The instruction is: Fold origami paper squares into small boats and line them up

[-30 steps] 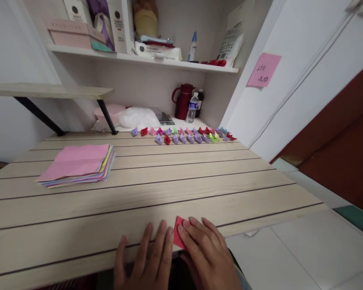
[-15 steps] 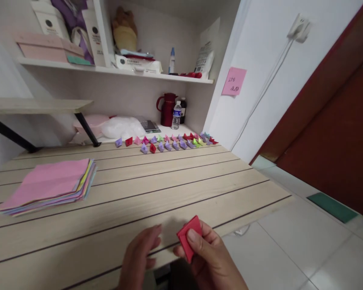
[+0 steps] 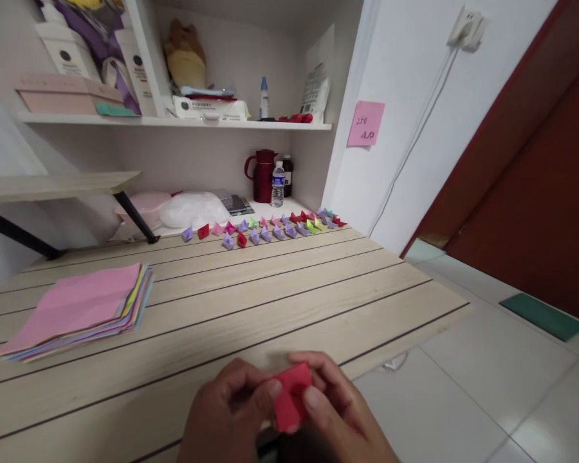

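1. Mind where the red folded paper [image 3: 292, 400] is: between both hands, at the near edge of the wooden tabletop [image 3: 251, 308].
2. The left hand [image 3: 224, 406] is narrowed to a pinch, its thumb on the paper's left side and its fingers curled; a light, firm grip there should steady the piece.
3. The right hand [image 3: 341, 406] pinches the right side, thumb on the facing side, fingers behind. It seems best to let one hand hold while the other works, since pulling both ways could tear a crease.
4. Whether the thumbs are parting layers or pressing them is too blurred to tell; either way, small, even pressure near the folds looks safest.
5. Keep corners matched, as thick layers may slip against each other.
6. For a sharper crease, the bare boards just beyond the hands offer firm backing.
7. The paper stack [image 3: 84, 302] at left and the small paper boats [image 3: 266, 234] at the back lie well apart from the hands, leaving elbow room.
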A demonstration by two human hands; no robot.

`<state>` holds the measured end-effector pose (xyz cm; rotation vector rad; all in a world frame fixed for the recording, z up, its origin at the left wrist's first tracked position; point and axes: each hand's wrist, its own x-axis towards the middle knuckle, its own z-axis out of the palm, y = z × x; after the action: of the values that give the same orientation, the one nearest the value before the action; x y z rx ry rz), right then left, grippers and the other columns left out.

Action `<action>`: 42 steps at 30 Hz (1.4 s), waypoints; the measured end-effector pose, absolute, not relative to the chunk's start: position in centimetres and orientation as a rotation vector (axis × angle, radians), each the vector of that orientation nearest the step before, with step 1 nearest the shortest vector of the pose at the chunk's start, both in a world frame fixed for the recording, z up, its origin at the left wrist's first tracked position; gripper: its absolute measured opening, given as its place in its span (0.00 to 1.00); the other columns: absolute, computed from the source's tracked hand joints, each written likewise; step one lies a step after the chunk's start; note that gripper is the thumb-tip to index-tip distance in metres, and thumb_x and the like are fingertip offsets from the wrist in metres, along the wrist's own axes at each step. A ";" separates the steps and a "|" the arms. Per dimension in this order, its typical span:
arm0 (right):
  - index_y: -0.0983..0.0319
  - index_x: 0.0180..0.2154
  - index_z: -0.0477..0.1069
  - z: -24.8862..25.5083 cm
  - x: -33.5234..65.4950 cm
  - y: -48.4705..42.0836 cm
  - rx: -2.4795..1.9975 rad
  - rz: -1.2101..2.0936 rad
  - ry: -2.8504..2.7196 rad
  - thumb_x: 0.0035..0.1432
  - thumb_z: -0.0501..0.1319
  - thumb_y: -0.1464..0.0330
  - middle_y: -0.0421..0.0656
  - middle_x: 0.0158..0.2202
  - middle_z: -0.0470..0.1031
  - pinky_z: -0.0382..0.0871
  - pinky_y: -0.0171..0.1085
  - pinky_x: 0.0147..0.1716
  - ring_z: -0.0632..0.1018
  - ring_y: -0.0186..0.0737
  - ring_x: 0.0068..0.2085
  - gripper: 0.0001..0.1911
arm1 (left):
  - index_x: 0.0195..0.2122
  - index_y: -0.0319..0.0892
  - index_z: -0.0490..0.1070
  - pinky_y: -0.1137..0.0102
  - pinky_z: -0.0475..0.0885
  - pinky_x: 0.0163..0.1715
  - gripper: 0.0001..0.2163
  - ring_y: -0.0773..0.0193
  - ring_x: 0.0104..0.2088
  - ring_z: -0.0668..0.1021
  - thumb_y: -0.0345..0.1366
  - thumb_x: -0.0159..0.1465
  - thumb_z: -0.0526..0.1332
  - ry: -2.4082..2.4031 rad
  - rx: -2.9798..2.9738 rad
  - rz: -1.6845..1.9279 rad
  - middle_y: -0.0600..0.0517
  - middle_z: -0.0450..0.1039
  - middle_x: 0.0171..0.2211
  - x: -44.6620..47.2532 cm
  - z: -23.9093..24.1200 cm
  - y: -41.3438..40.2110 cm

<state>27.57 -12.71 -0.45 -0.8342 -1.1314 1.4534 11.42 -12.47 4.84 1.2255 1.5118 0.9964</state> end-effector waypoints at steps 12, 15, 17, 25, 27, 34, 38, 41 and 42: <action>0.58 0.61 0.62 0.2 32.0 -10.4 -0.677 0.177 -2.442 0.65 0.62 0.66 0.45 0.61 0.69 0.59 0.51 0.62 0.61 0.51 0.66 0.25 | 0.24 0.43 0.73 0.68 0.59 0.31 0.11 0.62 0.30 0.74 0.29 0.58 0.54 1.884 1.861 0.451 0.51 0.77 0.27 10.2 5.5 -9.3; 0.61 0.62 0.63 -0.7 30.8 -10.4 -0.684 0.091 -2.456 0.65 0.60 0.72 0.44 0.60 0.71 0.55 0.52 0.62 0.63 0.51 0.64 0.24 | 0.24 0.45 0.74 0.69 0.59 0.29 0.09 0.63 0.28 0.76 0.31 0.58 0.57 1.855 1.900 0.370 0.53 0.77 0.26 10.0 5.2 -9.1; 0.61 0.59 0.67 -1.0 30.1 -10.4 -0.677 0.058 -2.407 0.66 0.59 0.72 0.43 0.56 0.75 0.55 0.51 0.61 0.68 0.50 0.60 0.20 | 0.23 0.46 0.74 0.69 0.59 0.27 0.08 0.63 0.27 0.76 0.33 0.58 0.58 1.860 1.928 0.330 0.54 0.77 0.24 9.8 5.1 -8.8; 0.60 0.52 0.73 -0.6 28.8 -10.2 -0.731 0.079 -2.254 0.67 0.59 0.71 0.41 0.47 0.80 0.66 0.44 0.48 0.75 0.45 0.49 0.13 | 0.49 0.44 0.72 0.65 0.69 0.40 0.12 0.59 0.40 0.78 0.30 0.64 0.59 2.012 2.387 0.759 0.48 0.77 0.43 8.1 2.3 -11.5; 0.60 0.51 0.73 -0.7 28.8 -10.2 -0.735 0.087 -2.255 0.67 0.59 0.70 0.41 0.47 0.81 0.65 0.44 0.48 0.75 0.45 0.48 0.13 | 0.48 0.44 0.74 0.60 0.66 0.51 0.12 0.55 0.48 0.76 0.29 0.65 0.57 2.047 2.697 1.061 0.44 0.76 0.49 7.4 0.8 -13.1; 0.61 0.53 0.72 -1.2 28.7 -10.4 -0.700 0.071 -2.208 0.68 0.58 0.70 0.43 0.46 0.80 0.64 0.44 0.46 0.75 0.44 0.49 0.13 | 0.51 0.46 0.74 0.60 0.41 0.69 0.15 0.61 0.53 0.76 0.45 0.68 0.58 1.812 2.807 1.193 0.55 0.78 0.53 9.4 -3.4 -15.3; 0.62 0.53 0.70 -0.9 28.9 -10.5 -0.591 0.174 -2.279 0.69 0.56 0.72 0.44 0.43 0.79 0.63 0.44 0.43 0.75 0.44 0.46 0.13 | 0.52 0.47 0.74 0.63 0.45 0.69 0.13 0.66 0.51 0.77 0.34 0.70 0.55 1.732 2.909 1.182 0.60 0.78 0.53 8.7 -3.8 -15.3; 0.61 0.50 0.71 -0.7 29.1 -10.7 -0.665 0.274 -2.274 0.68 0.56 0.72 0.43 0.41 0.77 0.63 0.44 0.41 0.74 0.43 0.42 0.11 | 0.53 0.46 0.73 0.66 0.44 0.69 0.15 0.67 0.53 0.77 0.33 0.67 0.57 1.572 3.133 0.947 0.60 0.75 0.56 7.1 -3.1 -15.5; 0.60 0.48 0.72 -0.8 29.2 -10.8 -0.703 0.284 -2.253 0.68 0.56 0.72 0.43 0.41 0.76 0.63 0.44 0.41 0.74 0.43 0.42 0.09 | 0.54 0.46 0.73 0.66 0.43 0.69 0.15 0.67 0.54 0.76 0.34 0.67 0.57 1.541 3.157 0.893 0.59 0.74 0.57 6.8 -2.9 -15.6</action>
<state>29.17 -10.76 -0.75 -0.7032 -2.2528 0.2843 6.80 -15.59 -2.87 3.1572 1.5406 0.8929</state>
